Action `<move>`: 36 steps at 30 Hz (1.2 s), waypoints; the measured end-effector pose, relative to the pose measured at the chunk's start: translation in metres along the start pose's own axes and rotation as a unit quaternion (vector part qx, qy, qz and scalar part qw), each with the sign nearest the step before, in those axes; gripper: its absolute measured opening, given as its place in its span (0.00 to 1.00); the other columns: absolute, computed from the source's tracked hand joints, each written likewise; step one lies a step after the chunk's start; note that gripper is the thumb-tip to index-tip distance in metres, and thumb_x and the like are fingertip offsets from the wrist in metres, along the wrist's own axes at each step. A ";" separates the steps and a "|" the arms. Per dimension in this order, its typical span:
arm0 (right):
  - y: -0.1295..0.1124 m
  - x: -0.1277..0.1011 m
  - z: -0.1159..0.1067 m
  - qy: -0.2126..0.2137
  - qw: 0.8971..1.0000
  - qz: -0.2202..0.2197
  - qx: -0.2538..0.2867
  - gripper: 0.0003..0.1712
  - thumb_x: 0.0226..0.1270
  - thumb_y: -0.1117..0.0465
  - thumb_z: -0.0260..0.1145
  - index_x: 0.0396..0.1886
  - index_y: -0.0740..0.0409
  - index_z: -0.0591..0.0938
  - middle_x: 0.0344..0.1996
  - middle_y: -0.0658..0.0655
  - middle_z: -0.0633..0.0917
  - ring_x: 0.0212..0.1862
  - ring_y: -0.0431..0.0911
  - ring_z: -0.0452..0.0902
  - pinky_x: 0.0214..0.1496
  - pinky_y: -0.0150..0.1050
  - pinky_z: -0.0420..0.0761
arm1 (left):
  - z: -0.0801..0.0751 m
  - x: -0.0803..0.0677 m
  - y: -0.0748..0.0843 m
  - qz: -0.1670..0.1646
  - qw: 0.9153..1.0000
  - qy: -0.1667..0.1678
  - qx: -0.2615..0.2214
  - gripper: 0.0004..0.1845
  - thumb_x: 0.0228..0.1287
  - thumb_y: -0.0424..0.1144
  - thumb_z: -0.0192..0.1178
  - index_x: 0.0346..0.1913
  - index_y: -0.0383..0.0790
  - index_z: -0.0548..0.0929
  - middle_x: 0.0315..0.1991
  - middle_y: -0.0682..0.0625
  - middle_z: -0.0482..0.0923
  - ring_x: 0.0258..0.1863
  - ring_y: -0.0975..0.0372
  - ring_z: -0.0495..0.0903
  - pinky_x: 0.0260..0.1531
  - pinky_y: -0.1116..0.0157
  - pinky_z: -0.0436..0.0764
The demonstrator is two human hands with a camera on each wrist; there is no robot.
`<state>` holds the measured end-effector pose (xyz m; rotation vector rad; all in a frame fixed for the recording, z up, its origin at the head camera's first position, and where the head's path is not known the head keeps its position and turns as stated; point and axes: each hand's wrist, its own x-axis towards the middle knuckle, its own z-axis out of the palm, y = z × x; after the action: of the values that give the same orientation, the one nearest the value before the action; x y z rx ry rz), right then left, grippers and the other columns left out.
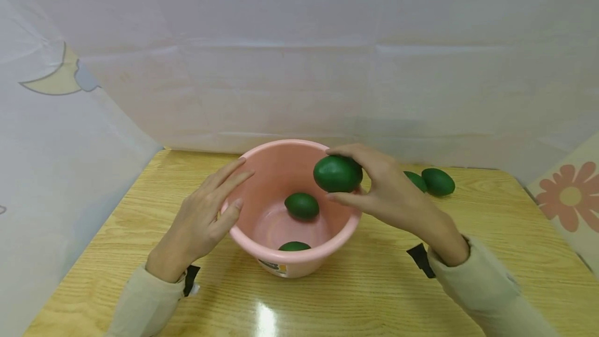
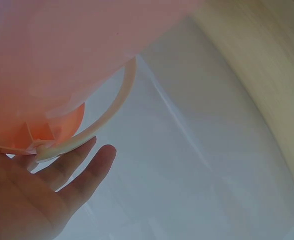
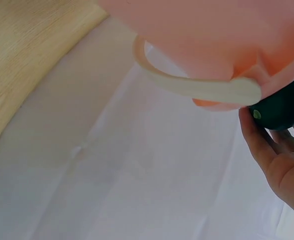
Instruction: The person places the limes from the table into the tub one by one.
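Held fruit: a dark green, oval, smooth fruit point(image 1: 338, 173) is above the right part of the bucket's opening; the right hand carries it.
Right hand: this hand point(image 1: 390, 189) holds the fruit between the thumb and the curved fingers, at the right rim.
Bucket: a round pink plastic bucket point(image 1: 299, 257) stands on the table, nearer to the far edge than to the right edge.
Fruits in bucket: one green oval fruit point(image 1: 301, 206) lies on the bottom; a second green fruit point(image 1: 295, 246) is partly hidden behind the near rim.
Left hand: this hand point(image 1: 198, 220) is at the left rim, with its fingers rather straight and spread; I cannot tell how firmly they touch.
Handle: a curved cream handle point(image 3: 186, 86) is attached near the rim.
Fruits on table: two green fruits, one partly covered by the right hand point(image 1: 416, 181) and one fully visible point(image 1: 438, 182), lie together near the far edge, toward the far right corner.
Table: yellowish, with wood grain point(image 1: 388, 285).
Behind: a whitish sheet point(image 1: 281, 87) rises at the far edge.
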<state>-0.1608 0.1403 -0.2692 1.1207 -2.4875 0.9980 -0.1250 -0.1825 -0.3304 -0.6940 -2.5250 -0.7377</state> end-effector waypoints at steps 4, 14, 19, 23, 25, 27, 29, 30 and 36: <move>-0.001 0.004 0.004 -0.016 1.000 0.005 0.004 0.36 0.52 0.59 0.79 0.62 0.56 0.77 0.56 0.52 0.82 0.55 0.43 0.78 0.52 0.38 0.81 | 0.000 0.000 0.000 0.001 1.000 0.001 0.000 0.28 0.67 0.41 0.49 0.71 0.48 0.71 0.76 0.51 0.61 0.72 0.51 0.66 0.52 0.40 0.78; -0.007 0.014 0.014 -0.055 0.998 0.028 0.015 0.37 0.51 0.56 0.80 0.62 0.53 0.77 0.56 0.50 0.81 0.54 0.43 0.79 0.54 0.41 0.82 | 0.000 -0.001 0.001 -0.002 1.000 0.001 0.000 0.28 0.67 0.41 0.49 0.71 0.49 0.71 0.76 0.52 0.62 0.72 0.51 0.67 0.50 0.40 0.78; -0.007 0.020 0.020 -0.074 0.996 0.035 0.021 0.36 0.52 0.55 0.79 0.62 0.53 0.77 0.54 0.48 0.82 0.52 0.40 0.80 0.54 0.39 0.81 | 0.000 -0.001 0.001 -0.002 1.000 -0.001 0.002 0.28 0.67 0.41 0.49 0.71 0.48 0.71 0.76 0.51 0.62 0.72 0.50 0.66 0.51 0.40 0.78; -0.004 0.025 0.025 -0.087 0.996 0.036 0.008 0.35 0.54 0.53 0.78 0.62 0.53 0.77 0.53 0.48 0.82 0.52 0.40 0.80 0.56 0.39 0.81 | 0.000 -0.001 0.001 -0.001 1.000 -0.003 0.002 0.28 0.68 0.42 0.49 0.71 0.48 0.71 0.76 0.51 0.61 0.72 0.50 0.66 0.50 0.40 0.78; -0.003 0.027 0.027 -0.093 0.995 0.036 0.000 0.35 0.54 0.53 0.78 0.61 0.53 0.77 0.54 0.48 0.82 0.53 0.40 0.79 0.56 0.39 0.80 | 0.000 -0.001 0.001 0.000 1.000 -0.002 0.002 0.28 0.67 0.42 0.49 0.71 0.48 0.71 0.76 0.51 0.61 0.72 0.50 0.66 0.51 0.40 0.78; -0.002 0.029 0.029 -0.099 0.994 0.040 -0.006 0.34 0.54 0.52 0.78 0.61 0.52 0.77 0.53 0.47 0.82 0.53 0.40 0.79 0.57 0.40 0.80 | 0.000 0.000 0.001 0.001 1.000 -0.001 0.002 0.28 0.68 0.42 0.49 0.71 0.47 0.71 0.76 0.51 0.61 0.72 0.50 0.66 0.52 0.41 0.78; -0.001 0.031 0.031 -0.106 0.993 0.043 -0.010 0.34 0.54 0.52 0.78 0.60 0.52 0.77 0.53 0.47 0.82 0.53 0.40 0.79 0.57 0.39 0.79 | 0.000 0.000 0.001 0.002 1.000 -0.002 0.003 0.28 0.68 0.41 0.49 0.71 0.47 0.71 0.76 0.51 0.61 0.72 0.50 0.66 0.53 0.40 0.77; -0.002 0.031 0.032 -0.111 0.993 0.046 -0.010 0.33 0.54 0.52 0.78 0.60 0.52 0.77 0.53 0.47 0.82 0.53 0.40 0.78 0.57 0.39 0.79 | 0.000 0.000 0.001 0.002 1.000 -0.002 0.003 0.28 0.68 0.41 0.49 0.71 0.47 0.71 0.76 0.51 0.61 0.72 0.50 0.66 0.54 0.40 0.76; -0.001 0.037 0.036 -0.131 0.990 0.031 -0.033 0.33 0.53 0.53 0.78 0.59 0.55 0.77 0.51 0.49 0.82 0.51 0.42 0.78 0.57 0.41 0.78 | -0.001 -0.001 0.001 -0.002 1.000 -0.005 0.001 0.28 0.68 0.42 0.49 0.72 0.48 0.70 0.76 0.51 0.61 0.72 0.50 0.66 0.52 0.40 0.77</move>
<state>-0.1834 0.0947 -0.2783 1.2310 -2.7551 0.8233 -0.1237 -0.1824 -0.3297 -0.6942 -2.5357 -0.7355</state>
